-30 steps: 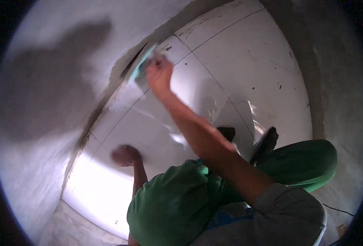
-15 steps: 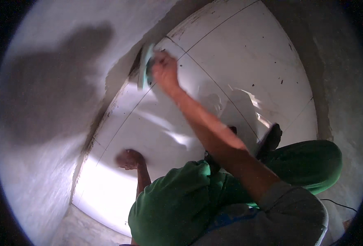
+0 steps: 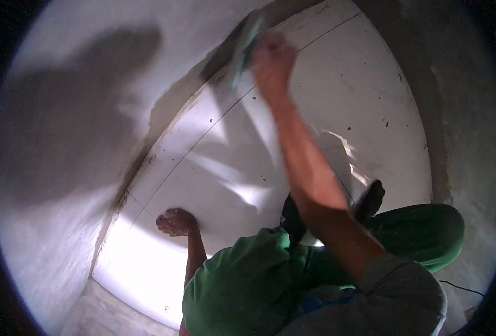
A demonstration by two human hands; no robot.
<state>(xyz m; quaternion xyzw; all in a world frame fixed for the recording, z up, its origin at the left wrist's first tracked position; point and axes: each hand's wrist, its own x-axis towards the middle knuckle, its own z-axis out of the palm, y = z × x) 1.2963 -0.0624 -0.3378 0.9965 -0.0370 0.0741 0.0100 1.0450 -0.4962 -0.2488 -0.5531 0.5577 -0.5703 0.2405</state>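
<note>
My right hand [image 3: 274, 56] is closed round a green hand float [image 3: 247, 51], a thin flat plate seen nearly edge-on and smeared by motion. It is at the far side, over the seam where the white tiles [image 3: 337, 78] meet the left wall; whether the plate touches the surface I cannot tell. My left hand [image 3: 176, 222] is near the left wall, low over the tiles, with its fingers curled in. Whatever may be inside those fingers is hidden.
A grey plastered wall [image 3: 164, 67] rises on the left, with a rough strip at its base. Another wall [image 3: 475, 145] stands on the right. My green-clad knees and a dark shoe [image 3: 369, 200] are close below. A thin black cable [image 3: 462, 288] lies at lower right.
My right hand has swept the float farther away and to the right along the wall's base. My left hand has stayed at about the same spot, its fingers now sharper.
</note>
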